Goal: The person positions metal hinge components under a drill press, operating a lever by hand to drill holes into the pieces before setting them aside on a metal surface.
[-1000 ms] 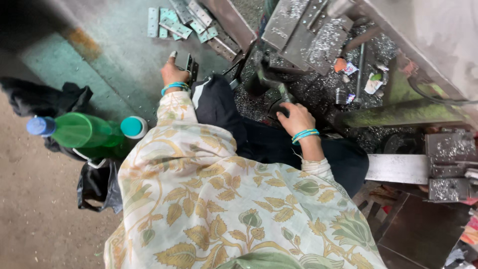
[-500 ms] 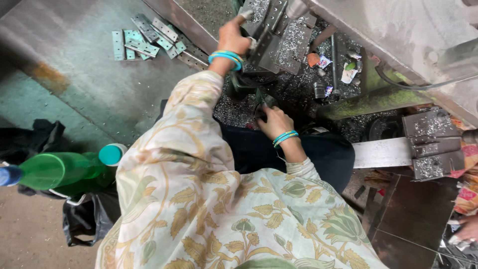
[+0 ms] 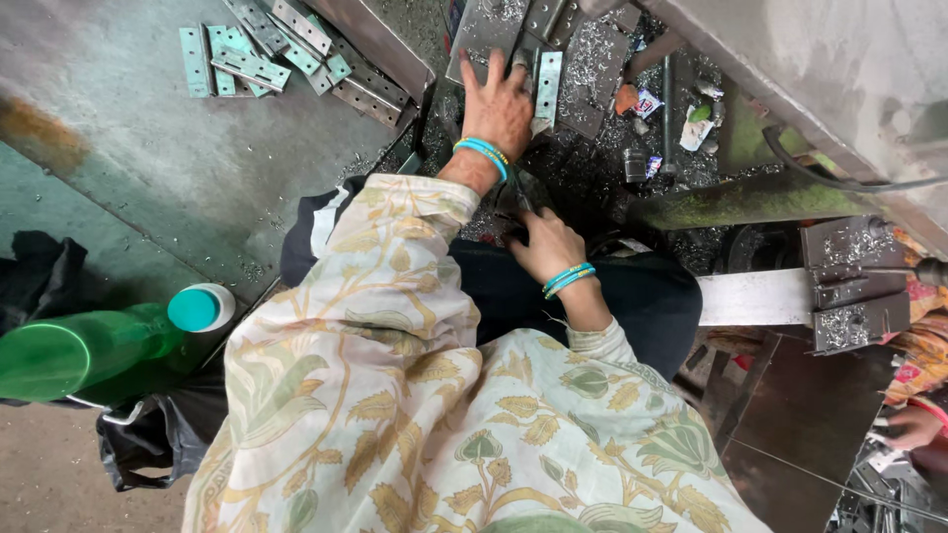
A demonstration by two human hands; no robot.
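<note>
my left hand (image 3: 499, 104) is flat and spread on the machine bed (image 3: 592, 69), fingertips touching a pale metal hinge plate (image 3: 548, 84) lying among the steel shavings (image 3: 583, 178), not closed around it. it looks stiff, thin and light, likely sharp-edged and a bit slick, so i'd pinch it by the long edges. my right hand (image 3: 545, 242) is curled low near my lap on something dark; what it holds i cannot tell.

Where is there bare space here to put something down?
The grey-green floor is bare between the pile of hinge plates and the green bottle. Ahead it is crowded: the left hand lies on metal plates amid shavings, the right hand just below.
</note>
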